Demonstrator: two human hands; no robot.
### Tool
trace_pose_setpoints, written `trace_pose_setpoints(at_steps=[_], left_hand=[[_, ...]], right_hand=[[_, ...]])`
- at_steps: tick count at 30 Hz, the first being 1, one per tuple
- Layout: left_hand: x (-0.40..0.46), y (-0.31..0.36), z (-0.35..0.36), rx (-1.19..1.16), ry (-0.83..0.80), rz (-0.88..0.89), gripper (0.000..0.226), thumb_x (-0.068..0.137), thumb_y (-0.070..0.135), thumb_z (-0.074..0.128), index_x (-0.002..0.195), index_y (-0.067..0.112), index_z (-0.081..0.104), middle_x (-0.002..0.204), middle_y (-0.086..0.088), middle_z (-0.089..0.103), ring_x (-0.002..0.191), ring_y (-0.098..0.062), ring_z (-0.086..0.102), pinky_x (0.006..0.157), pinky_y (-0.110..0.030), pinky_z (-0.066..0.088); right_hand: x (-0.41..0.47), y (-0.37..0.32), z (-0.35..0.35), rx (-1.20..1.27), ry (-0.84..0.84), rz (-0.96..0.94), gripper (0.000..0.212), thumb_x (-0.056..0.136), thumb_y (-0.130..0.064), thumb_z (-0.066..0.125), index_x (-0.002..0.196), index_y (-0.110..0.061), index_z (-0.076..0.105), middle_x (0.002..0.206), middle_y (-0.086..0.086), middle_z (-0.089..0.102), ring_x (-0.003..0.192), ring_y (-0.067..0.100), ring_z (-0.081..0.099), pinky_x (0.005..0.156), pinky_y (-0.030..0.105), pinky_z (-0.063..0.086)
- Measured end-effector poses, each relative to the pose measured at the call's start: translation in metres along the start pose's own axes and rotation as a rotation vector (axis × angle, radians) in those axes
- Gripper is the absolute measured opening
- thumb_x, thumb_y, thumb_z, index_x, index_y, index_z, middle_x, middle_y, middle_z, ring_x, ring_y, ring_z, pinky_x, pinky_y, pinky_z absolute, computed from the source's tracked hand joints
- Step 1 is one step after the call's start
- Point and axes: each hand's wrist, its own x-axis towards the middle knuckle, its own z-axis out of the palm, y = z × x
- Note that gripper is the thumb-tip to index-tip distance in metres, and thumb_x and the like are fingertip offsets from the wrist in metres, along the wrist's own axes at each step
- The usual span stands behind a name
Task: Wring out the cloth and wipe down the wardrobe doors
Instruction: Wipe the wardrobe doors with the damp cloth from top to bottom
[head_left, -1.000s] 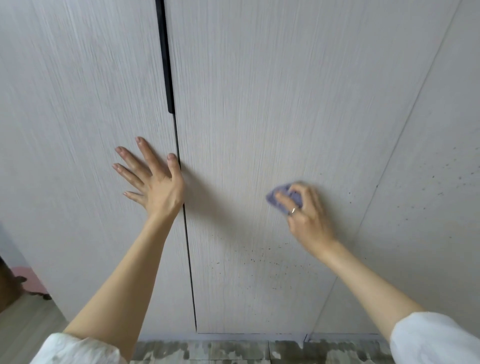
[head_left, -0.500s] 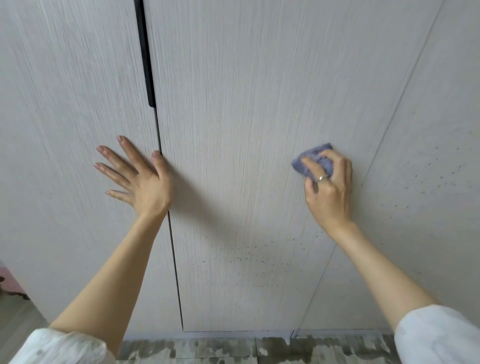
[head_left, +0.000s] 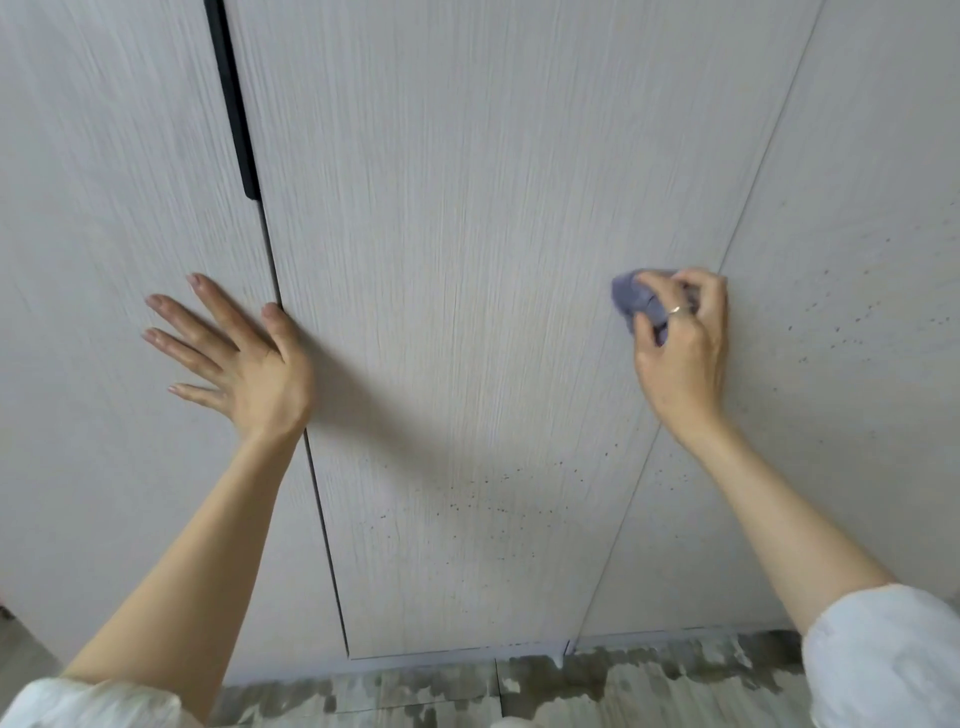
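Note:
Pale wood-grain wardrobe doors fill the view. My right hand (head_left: 680, 343) grips a bunched purple cloth (head_left: 631, 296) and presses it against the middle door (head_left: 467, 260), close to that door's right seam. My left hand (head_left: 244, 353) lies flat with spread fingers on the left door (head_left: 104, 208), its thumb at the gap between the two doors. Small dark specks dot the lower part of the middle door and the right door (head_left: 857, 260).
A black vertical handle strip (head_left: 234, 104) runs along the gap between the left and middle doors, above my left hand. A mottled grey tiled floor (head_left: 519, 686) lies below the doors. White sleeves show at both lower corners.
My right hand has carried the cloth up and to the right across the middle door, toward its right seam. My left hand has stayed flat on the left door.

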Motion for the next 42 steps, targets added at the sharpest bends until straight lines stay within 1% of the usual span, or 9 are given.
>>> trace_pose_setpoints(at_steps=[6,11,17,22,25,28,31,36,42], left_hand=[[-0.005,-0.007,0.001,0.015,-0.014,0.008,0.062,0.098,0.047,0.018,0.150,0.023,-0.007,0.156,-0.011,-0.017,0.142,-0.034,-0.019,0.105,-0.068,-0.006],[-0.014,-0.007,0.008,-0.017,-0.010,-0.050,0.059,0.099,0.043,0.017,0.150,0.025,-0.005,0.157,-0.009,-0.016,0.142,-0.034,-0.018,0.105,-0.068,-0.005],[-0.017,-0.011,0.010,-0.014,-0.010,-0.038,0.059,0.099,0.042,0.017,0.150,0.023,-0.004,0.156,-0.012,-0.015,0.142,-0.036,-0.017,0.105,-0.068,-0.005],[-0.018,-0.015,0.011,-0.004,-0.004,-0.020,0.059,0.100,0.043,0.016,0.150,0.022,-0.004,0.156,-0.014,-0.014,0.142,-0.037,-0.016,0.105,-0.068,-0.005],[-0.018,-0.016,0.012,-0.002,0.003,-0.012,0.059,0.100,0.043,0.016,0.150,0.021,-0.004,0.156,-0.015,-0.014,0.142,-0.038,-0.016,0.105,-0.068,-0.005],[-0.019,-0.020,0.012,0.008,-0.009,0.007,0.059,0.100,0.042,0.017,0.151,0.020,-0.004,0.156,-0.016,-0.013,0.142,-0.039,-0.016,0.105,-0.068,-0.006],[-0.023,-0.028,0.012,0.028,-0.027,0.038,0.058,0.101,0.040,0.018,0.151,0.019,-0.004,0.156,-0.017,-0.014,0.141,-0.039,-0.016,0.106,-0.066,-0.007],[-0.032,-0.042,0.013,0.045,-0.052,0.060,0.058,0.101,0.040,0.019,0.151,0.021,-0.004,0.156,-0.017,-0.014,0.141,-0.040,-0.016,0.105,-0.067,-0.005],[-0.048,-0.075,0.018,0.068,-0.111,0.079,0.057,0.102,0.036,0.022,0.151,0.022,-0.003,0.155,-0.019,-0.015,0.140,-0.042,-0.017,0.106,-0.066,-0.005]], right_hand=[[-0.060,0.028,0.014,0.050,0.029,0.046,0.023,0.080,-0.007,0.055,0.101,-0.001,0.064,0.097,0.024,0.051,0.091,0.023,0.047,0.077,0.021,0.037],[-0.147,0.048,0.017,0.084,-0.233,0.287,0.028,0.070,0.017,0.067,0.093,0.002,0.063,0.094,0.018,0.051,0.088,0.013,0.048,0.076,0.029,0.044],[-0.038,0.027,0.002,0.092,-0.011,0.165,0.025,0.077,0.006,0.059,0.101,0.005,0.062,0.100,0.026,0.048,0.095,0.021,0.047,0.084,0.006,0.032],[0.015,0.022,-0.005,0.056,0.037,0.085,0.026,0.072,-0.002,0.053,0.096,-0.003,0.062,0.104,0.004,0.036,0.097,0.033,0.050,0.083,0.018,0.036],[-0.023,0.031,0.006,0.044,0.014,0.107,0.024,0.068,-0.001,0.052,0.091,-0.001,0.060,0.100,0.010,0.040,0.093,0.036,0.051,0.080,0.021,0.037],[-0.096,0.041,0.027,0.036,-0.082,0.230,0.024,0.064,0.005,0.055,0.088,0.001,0.059,0.099,0.021,0.044,0.091,0.037,0.053,0.080,0.033,0.044],[-0.165,0.043,0.036,0.092,-0.324,0.333,0.033,0.063,0.020,0.061,0.087,-0.002,0.057,0.103,0.013,0.040,0.092,0.033,0.054,0.082,0.041,0.050],[-0.188,0.038,0.021,0.046,-0.550,0.381,0.024,0.072,0.021,0.060,0.088,0.003,0.062,0.098,0.006,0.041,0.089,0.028,0.056,0.079,0.029,0.045],[-0.123,0.023,0.019,0.045,-0.190,0.278,0.023,0.079,0.002,0.063,0.102,0.001,0.063,0.103,0.019,0.049,0.090,0.015,0.050,0.078,0.013,0.033]])
